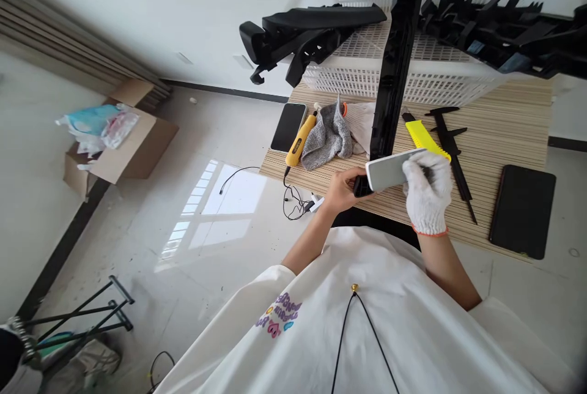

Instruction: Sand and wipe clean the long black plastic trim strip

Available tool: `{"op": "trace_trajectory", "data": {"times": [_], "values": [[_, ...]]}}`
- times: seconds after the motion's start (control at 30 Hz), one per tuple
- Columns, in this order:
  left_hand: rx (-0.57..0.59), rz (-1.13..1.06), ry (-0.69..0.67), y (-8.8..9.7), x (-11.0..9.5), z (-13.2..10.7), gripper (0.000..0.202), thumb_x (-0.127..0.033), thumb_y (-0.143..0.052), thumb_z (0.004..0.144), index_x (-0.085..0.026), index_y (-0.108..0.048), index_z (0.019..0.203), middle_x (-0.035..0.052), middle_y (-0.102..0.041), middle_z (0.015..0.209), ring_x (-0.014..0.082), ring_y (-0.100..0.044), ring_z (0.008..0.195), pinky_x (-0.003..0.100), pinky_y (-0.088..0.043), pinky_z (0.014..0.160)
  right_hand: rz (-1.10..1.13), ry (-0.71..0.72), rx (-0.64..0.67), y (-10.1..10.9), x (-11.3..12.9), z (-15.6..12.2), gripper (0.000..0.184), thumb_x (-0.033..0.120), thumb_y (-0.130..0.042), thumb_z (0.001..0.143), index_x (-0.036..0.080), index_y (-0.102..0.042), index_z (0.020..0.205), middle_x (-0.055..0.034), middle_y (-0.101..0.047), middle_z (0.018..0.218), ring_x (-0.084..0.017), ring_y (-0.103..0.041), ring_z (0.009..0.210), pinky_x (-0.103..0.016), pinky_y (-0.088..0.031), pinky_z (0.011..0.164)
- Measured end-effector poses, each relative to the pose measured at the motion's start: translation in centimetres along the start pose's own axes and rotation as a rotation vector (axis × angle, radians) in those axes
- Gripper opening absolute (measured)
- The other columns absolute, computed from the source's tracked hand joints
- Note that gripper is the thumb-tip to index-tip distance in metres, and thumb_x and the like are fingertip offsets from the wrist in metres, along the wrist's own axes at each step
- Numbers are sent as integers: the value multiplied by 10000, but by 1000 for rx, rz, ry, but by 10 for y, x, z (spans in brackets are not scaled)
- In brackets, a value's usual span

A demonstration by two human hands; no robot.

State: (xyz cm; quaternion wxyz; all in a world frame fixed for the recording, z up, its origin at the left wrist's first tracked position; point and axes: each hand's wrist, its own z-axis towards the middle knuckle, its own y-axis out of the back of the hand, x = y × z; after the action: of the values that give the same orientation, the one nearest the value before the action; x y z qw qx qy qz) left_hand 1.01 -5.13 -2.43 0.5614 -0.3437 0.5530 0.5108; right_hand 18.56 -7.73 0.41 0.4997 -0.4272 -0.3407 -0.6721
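My bare left hand [343, 191] is closed around the near end of a long black plastic trim piece [389, 88], which stretches away from me over the table. My right hand [428, 189], in a white knitted glove with an orange cuff edge, grips a flat grey rectangular block [392, 170] with a white rim. The block is tilted beside the trim's near end and hides part of it; whether the two touch I cannot tell. Just beyond the glove lies a yellow-handled cutter [426, 139], beside a black caliper [449, 143].
A yellow pen-shaped tool [301, 140] with a cable, a grey cloth [328, 137] and a phone [288, 127] lie on the left. A black tablet [523, 210] is at right. Black plastic parts [321, 27] rest on a white basket [348, 79] behind. A cardboard box [132, 143] stands on the floor.
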Motion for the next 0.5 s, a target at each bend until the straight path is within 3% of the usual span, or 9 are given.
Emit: {"op": "trace_trajectory", "data": {"times": [0.03,0.13,0.23,0.27,0.37,0.4,0.5], "values": [[5,-2,8,0,0,-1,388,-390,-892,555,-154,-735,820,5,-693,679,153,-653,629,231,-503,592,17,0,2,-1,1,0,29,235,-660,891,254,-639,885,9,-658,890,-162,-621,884,-348,-512,836],[13,-62,22,0,-2,-1,389,-417,-874,587,-152,-742,840,39,-731,760,188,-686,713,261,-528,644,6,11,244,-2,3,1,68,233,-720,846,249,-655,832,11,-664,862,-166,-619,881,-346,-508,834],[-14,-75,27,0,-2,2,407,-393,-899,542,-144,-730,814,32,-718,733,177,-671,673,256,-516,609,33,-48,28,-1,5,1,29,236,-668,885,253,-646,878,10,-649,887,-156,-618,864,-348,-512,830],[-16,-73,30,0,-2,3,404,-391,-903,534,-145,-725,801,27,-711,718,173,-667,663,253,-511,600,29,-50,21,-1,6,1,23,237,-661,889,253,-645,886,8,-646,895,-155,-619,861,-348,-513,830],[-30,-90,17,0,1,4,386,-420,-875,573,-154,-730,813,44,-733,765,193,-686,713,274,-530,634,-36,-9,294,-1,8,2,61,249,-724,843,248,-664,850,0,-656,899,-168,-622,901,-349,-514,855],[-40,-87,2,0,2,4,389,-419,-871,577,-157,-732,828,48,-738,779,195,-688,718,280,-534,641,-35,-12,285,-1,8,2,66,251,-727,841,247,-661,848,0,-658,901,-169,-623,909,-349,-516,860],[-82,-53,-49,1,5,0,404,-379,-889,548,-165,-723,848,35,-732,775,182,-679,695,282,-532,649,49,-70,-47,-2,6,1,47,255,-669,883,253,-627,902,4,-650,942,-157,-626,909,-343,-528,848]]}}
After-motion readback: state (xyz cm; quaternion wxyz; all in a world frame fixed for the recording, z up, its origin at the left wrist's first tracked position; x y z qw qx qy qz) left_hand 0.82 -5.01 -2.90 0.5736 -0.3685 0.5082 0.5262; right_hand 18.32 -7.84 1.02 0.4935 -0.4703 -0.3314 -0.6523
